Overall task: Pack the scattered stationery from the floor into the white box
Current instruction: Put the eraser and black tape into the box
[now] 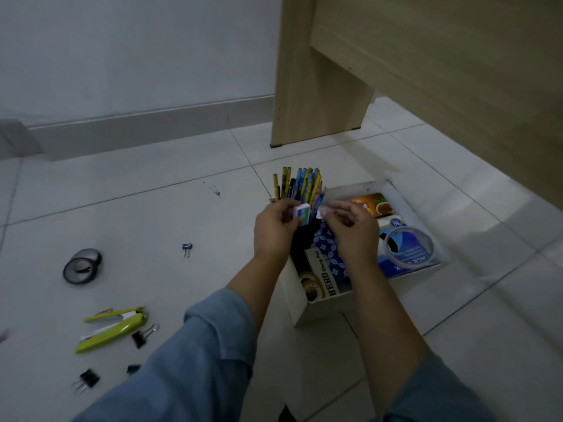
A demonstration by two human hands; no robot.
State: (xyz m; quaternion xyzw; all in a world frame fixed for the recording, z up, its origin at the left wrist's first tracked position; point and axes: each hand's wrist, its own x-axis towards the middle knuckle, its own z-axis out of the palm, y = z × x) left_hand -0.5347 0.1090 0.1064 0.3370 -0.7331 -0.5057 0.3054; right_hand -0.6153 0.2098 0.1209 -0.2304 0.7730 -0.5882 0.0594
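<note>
The white box (307, 309) stands on the tiled floor, holding upright pencils (300, 184), a stamp pad box (324, 277), a clear tape roll (408, 246) and printed packs. Above it, my left hand (272, 229) grips a white eraser with a green-blue sleeve (302, 215). My right hand (350, 231) pinches a small pink eraser (323, 213) beside it. On the floor to the left lie a black tape roll (81, 266), a green stapler (112, 328), a small blue binder clip (187, 250) and black binder clips (143, 335).
A wooden desk leg (316, 95) and desk panel stand right behind the box. A wall with a skirting board (137, 129) runs along the far left. Small dark specks (215, 191) dot the tile left of the box.
</note>
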